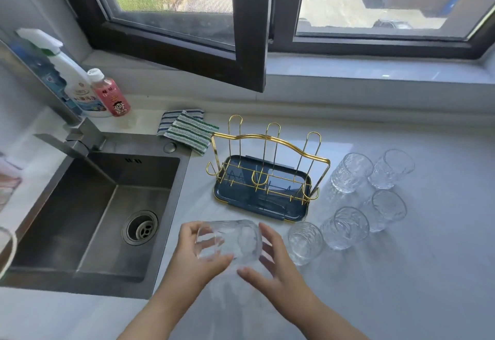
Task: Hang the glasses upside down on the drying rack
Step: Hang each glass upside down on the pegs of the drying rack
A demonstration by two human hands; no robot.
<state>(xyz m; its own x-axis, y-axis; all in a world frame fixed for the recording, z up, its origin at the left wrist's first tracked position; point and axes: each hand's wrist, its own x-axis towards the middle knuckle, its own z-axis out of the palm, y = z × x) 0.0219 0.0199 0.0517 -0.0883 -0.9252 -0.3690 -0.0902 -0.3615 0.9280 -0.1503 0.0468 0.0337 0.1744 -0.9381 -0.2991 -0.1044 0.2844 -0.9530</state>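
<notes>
Now your left hand [199, 252] and right hand [270, 264] grip the clear textured glass [229, 242] between them; next, invert it over a prong of the gold wire drying rack [270, 157].

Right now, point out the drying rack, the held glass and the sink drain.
drying rack [270, 140]: head view, gold top rail.
held glass [230, 240]: head view, its side wall.
sink drain [141, 228]: head view, strainer centre.

My forearms run out of the bottom edge. My left hand [199, 255] and right hand [270, 267] show blurred through the glass [229, 242] between them. At the left edge, a pale rim [8, 251] is cut off, unidentifiable; bottle labels too small to read.
</notes>
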